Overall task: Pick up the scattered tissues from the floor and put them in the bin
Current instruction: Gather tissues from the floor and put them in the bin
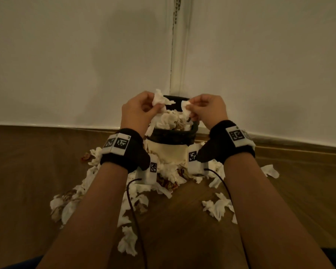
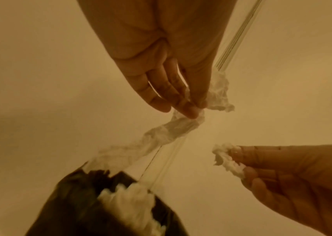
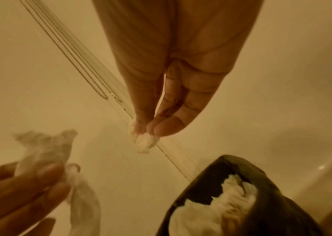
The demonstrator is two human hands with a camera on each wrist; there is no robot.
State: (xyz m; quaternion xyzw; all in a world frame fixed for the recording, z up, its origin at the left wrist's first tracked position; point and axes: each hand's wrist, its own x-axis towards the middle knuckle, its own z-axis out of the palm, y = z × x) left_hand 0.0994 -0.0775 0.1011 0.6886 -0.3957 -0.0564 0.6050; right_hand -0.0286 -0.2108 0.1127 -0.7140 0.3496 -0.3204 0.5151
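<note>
**Both hands over the bin, each pinching tissue**

We hold both hands above the bin (image 1: 173,136), which stands on the floor (image 1: 37,171) at the foot of the wall (image 1: 66,55), so that whatever we let go should fall onto its heaped contents rather than outside the rim. The left hand (image 1: 138,113) pinches a long tissue (image 2: 157,137) between thumb and fingertips; the strip trails down from the pinch to the bin's rim, which suggests it is being fed in. The right hand (image 1: 208,111) pinches a small scrap (image 1: 185,108) between thumb and forefinger, its other fingers curled beneath. Both palms face down and inward, wrists raised, forearms converging on the opening.

The bin looks full to the brim, so we judge that added pieces may slide off. The scattered tissues (image 1: 128,243) lie around the bin's base and toward the near edge of the floor, on both sides of the forearms; most of the task remains.
</note>
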